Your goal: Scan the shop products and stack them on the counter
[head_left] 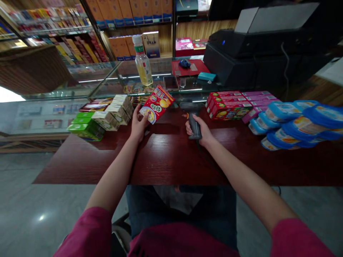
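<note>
My left hand (139,125) grips the lower end of a red snack box (157,104) with yellow pictures, tilted up over the dark wooden counter (166,157). My right hand (201,130) is wrapped round the handle of a dark barcode scanner (193,121), whose head lies toward the red box. A cable trails from the scanner along my right arm.
Green and cream boxes (100,119) are stacked left of my left hand. Red and pink boxes (230,103) and blue-lidded tubs (297,121) lie to the right. Behind stand a bottle (143,62) on a glass case and a black till (257,50).
</note>
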Demonstrator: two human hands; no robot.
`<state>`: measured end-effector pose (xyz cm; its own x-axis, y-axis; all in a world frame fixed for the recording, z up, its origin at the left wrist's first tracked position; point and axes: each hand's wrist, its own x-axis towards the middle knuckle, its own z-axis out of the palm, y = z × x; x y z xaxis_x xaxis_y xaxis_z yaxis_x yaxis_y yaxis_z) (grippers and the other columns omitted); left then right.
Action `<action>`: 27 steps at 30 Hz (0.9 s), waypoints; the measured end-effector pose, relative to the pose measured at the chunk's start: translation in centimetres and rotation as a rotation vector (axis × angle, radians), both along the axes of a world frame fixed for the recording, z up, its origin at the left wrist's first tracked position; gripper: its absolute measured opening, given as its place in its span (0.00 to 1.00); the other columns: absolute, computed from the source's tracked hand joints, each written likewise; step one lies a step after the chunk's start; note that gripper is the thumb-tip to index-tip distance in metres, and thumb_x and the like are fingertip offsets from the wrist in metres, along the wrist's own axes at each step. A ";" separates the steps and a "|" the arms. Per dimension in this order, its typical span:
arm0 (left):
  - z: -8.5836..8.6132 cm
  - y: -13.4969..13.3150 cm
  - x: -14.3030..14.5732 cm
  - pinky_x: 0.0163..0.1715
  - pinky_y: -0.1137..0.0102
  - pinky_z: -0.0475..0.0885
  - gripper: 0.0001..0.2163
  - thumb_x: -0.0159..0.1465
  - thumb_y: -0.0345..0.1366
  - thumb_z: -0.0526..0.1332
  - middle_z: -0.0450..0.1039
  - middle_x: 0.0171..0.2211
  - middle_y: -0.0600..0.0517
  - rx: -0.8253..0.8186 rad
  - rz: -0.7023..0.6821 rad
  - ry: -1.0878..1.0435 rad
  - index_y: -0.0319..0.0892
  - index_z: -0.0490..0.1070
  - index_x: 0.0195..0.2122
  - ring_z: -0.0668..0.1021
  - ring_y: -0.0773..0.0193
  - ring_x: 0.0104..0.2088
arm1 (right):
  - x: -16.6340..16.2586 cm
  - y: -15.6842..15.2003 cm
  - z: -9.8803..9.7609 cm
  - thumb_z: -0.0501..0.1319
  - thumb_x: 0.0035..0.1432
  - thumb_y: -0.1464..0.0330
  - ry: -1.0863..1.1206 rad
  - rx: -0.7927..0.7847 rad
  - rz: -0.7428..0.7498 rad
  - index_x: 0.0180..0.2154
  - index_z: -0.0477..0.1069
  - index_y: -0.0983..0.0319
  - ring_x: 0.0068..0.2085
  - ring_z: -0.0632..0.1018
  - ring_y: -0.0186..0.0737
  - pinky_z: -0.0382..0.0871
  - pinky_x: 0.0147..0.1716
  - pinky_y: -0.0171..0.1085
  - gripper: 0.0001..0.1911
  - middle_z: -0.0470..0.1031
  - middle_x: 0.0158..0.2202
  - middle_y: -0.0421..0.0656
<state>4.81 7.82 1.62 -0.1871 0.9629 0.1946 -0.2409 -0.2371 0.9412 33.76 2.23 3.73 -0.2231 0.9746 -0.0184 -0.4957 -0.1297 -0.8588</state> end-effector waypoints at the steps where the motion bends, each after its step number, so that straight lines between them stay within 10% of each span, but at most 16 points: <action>1: 0.2 0.0 0.1 0.43 0.69 0.82 0.31 0.57 0.49 0.80 0.82 0.51 0.49 -0.051 -0.008 -0.060 0.54 0.74 0.61 0.85 0.57 0.49 | -0.1 0.2 -0.2 0.71 0.57 0.48 0.002 0.002 0.002 0.44 0.73 0.60 0.17 0.63 0.31 0.55 0.17 0.32 0.24 0.69 0.20 0.33; 11: 2.8 -0.8 0.1 0.27 0.77 0.76 0.15 0.66 0.50 0.73 0.79 0.27 0.53 -0.455 0.015 -0.163 0.42 0.77 0.38 0.77 0.70 0.23 | 0.1 -2.8 0.5 0.74 0.56 0.49 -0.056 0.048 -0.009 0.50 0.76 0.61 0.18 0.66 0.32 0.60 0.16 0.33 0.29 0.71 0.22 0.33; 27: 1.3 0.1 -1.4 0.25 0.73 0.76 0.15 0.63 0.50 0.75 0.80 0.27 0.50 -0.498 -0.023 -0.104 0.44 0.79 0.36 0.78 0.65 0.24 | -0.3 -3.7 1.6 0.73 0.59 0.48 -0.168 0.084 -0.061 0.46 0.76 0.59 0.18 0.66 0.31 0.59 0.15 0.33 0.24 0.69 0.22 0.33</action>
<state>3.45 7.96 2.90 -0.1593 0.9381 -0.3074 -0.3388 0.2406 0.9096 33.47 -1.51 5.36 -0.1645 0.9859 0.0319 -0.3493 -0.0280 -0.9366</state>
